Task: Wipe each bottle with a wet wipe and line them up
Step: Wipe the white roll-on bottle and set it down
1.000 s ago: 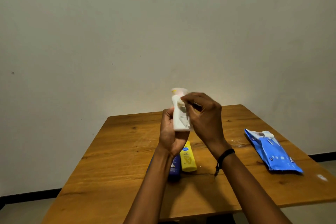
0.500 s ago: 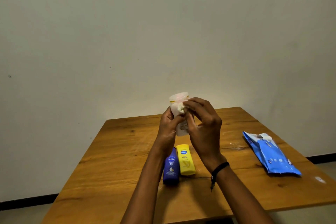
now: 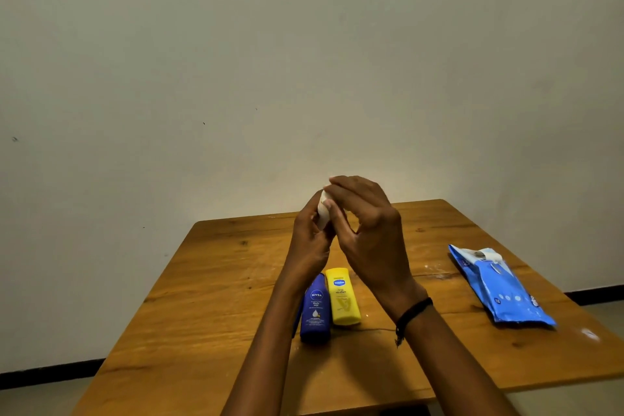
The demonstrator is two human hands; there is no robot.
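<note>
A small white bottle (image 3: 323,213) is held up above the wooden table (image 3: 209,297), mostly hidden between my hands. My left hand (image 3: 309,240) grips its lower body from the left. My right hand (image 3: 364,230) curls over the bottle's top; the wet wipe is hidden under its fingers. Below my hands, a dark blue bottle (image 3: 315,309) and a yellow bottle (image 3: 342,297) lie side by side on the table, touching.
A blue pack of wet wipes (image 3: 499,284) lies on the table's right side with its flap open. A plain wall (image 3: 304,78) stands right behind the table's far edge. The floor shows beyond the table's left and right edges.
My right hand has slid up over the white bottle's top, so the cap that showed before is covered. Both hands sit a little lower over the two lying bottles.
</note>
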